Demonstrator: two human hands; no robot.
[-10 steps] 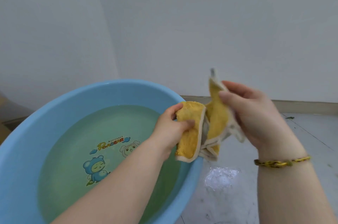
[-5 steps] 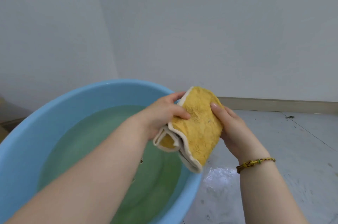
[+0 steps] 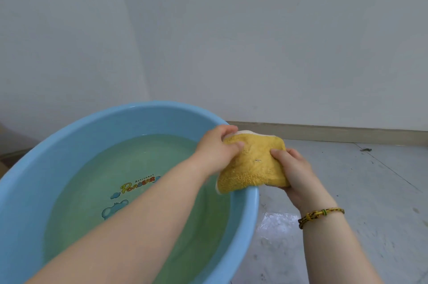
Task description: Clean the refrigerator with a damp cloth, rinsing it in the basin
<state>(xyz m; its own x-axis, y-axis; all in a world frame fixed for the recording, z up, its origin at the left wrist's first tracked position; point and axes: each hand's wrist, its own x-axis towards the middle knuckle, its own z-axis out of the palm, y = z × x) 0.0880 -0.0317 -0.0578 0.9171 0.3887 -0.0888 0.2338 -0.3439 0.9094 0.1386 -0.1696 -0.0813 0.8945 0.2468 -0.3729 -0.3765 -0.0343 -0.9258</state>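
A folded yellow cloth [image 3: 252, 165] with a white edge hangs over the right rim of the blue basin [image 3: 69, 130]. My left hand [image 3: 216, 149] grips its upper left corner, thumb on top. My right hand [image 3: 296, 172] grips its right side, thumb pressed on the yellow face and fingers underneath. The basin holds greenish water with a cartoon print on its bottom, partly hidden by my left forearm. No refrigerator is in view.
The basin sits on a grey floor [image 3: 370, 202] close to a white wall. A wet patch [image 3: 278, 221] shines on the floor just right of the basin. A beige skirting board [image 3: 324, 133] runs along the wall's foot.
The cloth went from a loose, upright bunch to a flat folded pad. Both hands have closed in on it and lowered it onto the basin's right rim.
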